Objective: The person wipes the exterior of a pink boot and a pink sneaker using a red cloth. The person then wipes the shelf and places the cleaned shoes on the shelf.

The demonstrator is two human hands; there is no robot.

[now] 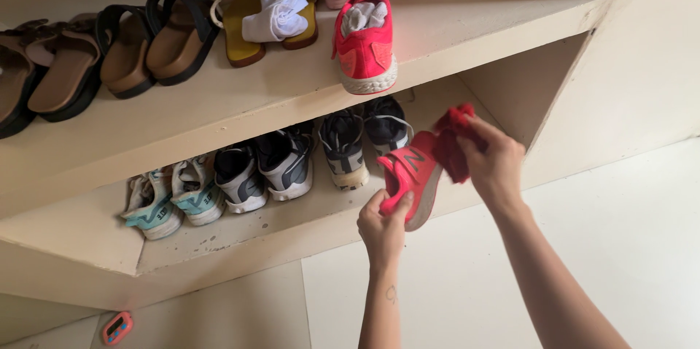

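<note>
Holding: the left hand (pixel 384 226) pinches the heel of a red sneaker (pixel 413 174), fingers closed on it, in front of the lower shelf (pixel 240 229).
Right hand (pixel 492 163): at two o'clock from the left hand, fingers closed on a red cloth (pixel 452 141) bunched at the shoe's opening.
Handling: the shoe looks light, with a soft upper and a firmer sole; heel and sole edge seem the surest grip. The cloth is limp.
Twelve o'clock: its matching sneaker (pixel 364 46) sits on the upper shelf (pixel 467 24), overhanging the edge.
Nine o'clock: grey and teal trainers (pixel 240 177) in a row.
</note>
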